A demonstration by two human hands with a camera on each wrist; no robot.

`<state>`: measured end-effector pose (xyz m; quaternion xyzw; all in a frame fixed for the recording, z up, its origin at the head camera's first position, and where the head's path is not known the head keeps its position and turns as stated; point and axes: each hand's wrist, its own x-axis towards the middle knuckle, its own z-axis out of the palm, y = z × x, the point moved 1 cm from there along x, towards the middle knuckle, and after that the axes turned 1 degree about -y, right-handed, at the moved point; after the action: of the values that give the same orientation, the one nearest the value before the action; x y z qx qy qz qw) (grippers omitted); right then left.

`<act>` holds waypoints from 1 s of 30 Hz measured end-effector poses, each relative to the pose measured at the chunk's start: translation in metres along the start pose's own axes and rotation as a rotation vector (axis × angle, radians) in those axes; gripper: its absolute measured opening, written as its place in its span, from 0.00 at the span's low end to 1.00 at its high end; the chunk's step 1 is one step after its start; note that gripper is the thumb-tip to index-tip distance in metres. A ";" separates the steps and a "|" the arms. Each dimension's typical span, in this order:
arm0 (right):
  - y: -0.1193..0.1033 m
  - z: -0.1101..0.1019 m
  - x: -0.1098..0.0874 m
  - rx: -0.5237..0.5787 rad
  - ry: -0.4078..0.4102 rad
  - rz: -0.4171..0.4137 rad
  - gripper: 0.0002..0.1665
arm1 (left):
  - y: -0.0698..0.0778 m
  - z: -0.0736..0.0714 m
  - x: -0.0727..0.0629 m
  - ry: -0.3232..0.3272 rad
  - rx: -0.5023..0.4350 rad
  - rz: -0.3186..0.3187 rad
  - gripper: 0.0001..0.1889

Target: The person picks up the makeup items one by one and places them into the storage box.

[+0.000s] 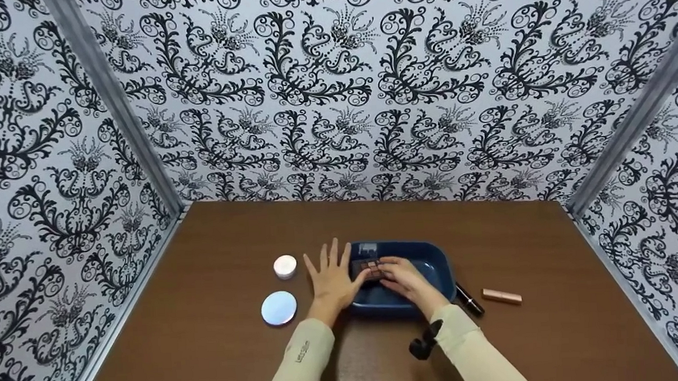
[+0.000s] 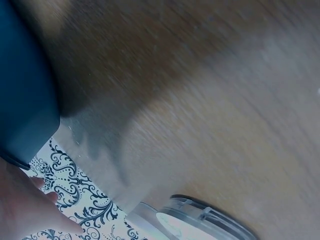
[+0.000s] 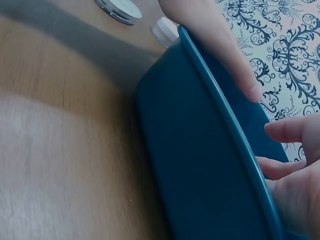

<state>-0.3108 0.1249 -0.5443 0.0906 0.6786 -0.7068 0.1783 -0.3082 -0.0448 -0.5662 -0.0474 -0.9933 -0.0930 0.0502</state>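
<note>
A small eyeshadow palette [image 1: 371,268] with several brownish pans is over the left part of a blue plastic basin [image 1: 389,311]. My right hand [image 1: 406,277] grips the palette's right edge, reaching inside the basin. Over the basin's left rim, my left hand [image 1: 329,285] is spread with straight fingers, its thumb by the palette's left side. In the right wrist view, the basin's wall [image 3: 195,145] stands before both hands, and the palette is hidden there. The left wrist view catches only part of the left hand [image 2: 25,205] beside the basin.
Left of the basin are a white round jar [image 1: 285,266] and a round, shiny compact [image 1: 279,308]. To its right lie a black tube [image 1: 469,300] and a rose-gold tube [image 1: 502,296]. Patterned walls [image 1: 334,98] border the brown table [image 1: 215,266].
</note>
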 end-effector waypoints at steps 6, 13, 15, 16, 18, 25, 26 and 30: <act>0.003 0.005 -0.001 0.027 0.019 -0.003 0.29 | 0.001 -0.002 -0.001 0.016 -0.046 0.006 0.43; 0.002 0.009 -0.002 -0.013 0.070 -0.037 0.24 | -0.001 -0.001 0.001 0.010 -0.030 0.003 0.43; 0.001 0.011 -0.001 -0.005 0.083 -0.051 0.23 | -0.001 0.000 0.001 0.016 -0.028 0.006 0.43; 0.001 0.012 -0.001 -0.002 0.083 -0.059 0.23 | -0.001 0.000 0.001 0.014 -0.026 0.004 0.44; 0.001 0.014 0.000 0.007 0.082 -0.074 0.23 | -0.001 0.000 0.001 0.005 -0.017 0.000 0.44; 0.003 0.018 0.002 0.013 0.075 -0.108 0.25 | 0.001 -0.003 -0.001 0.006 -0.038 -0.004 0.43; 0.004 0.018 0.003 0.017 0.072 -0.110 0.25 | 0.001 -0.003 -0.001 0.001 -0.039 -0.005 0.44; 0.005 0.017 0.007 0.065 0.065 -0.121 0.25 | 0.001 -0.002 0.000 -0.012 -0.036 -0.006 0.44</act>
<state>-0.3137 0.1071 -0.5506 0.0780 0.6648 -0.7348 0.1101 -0.3080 -0.0441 -0.5637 -0.0458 -0.9919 -0.1106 0.0430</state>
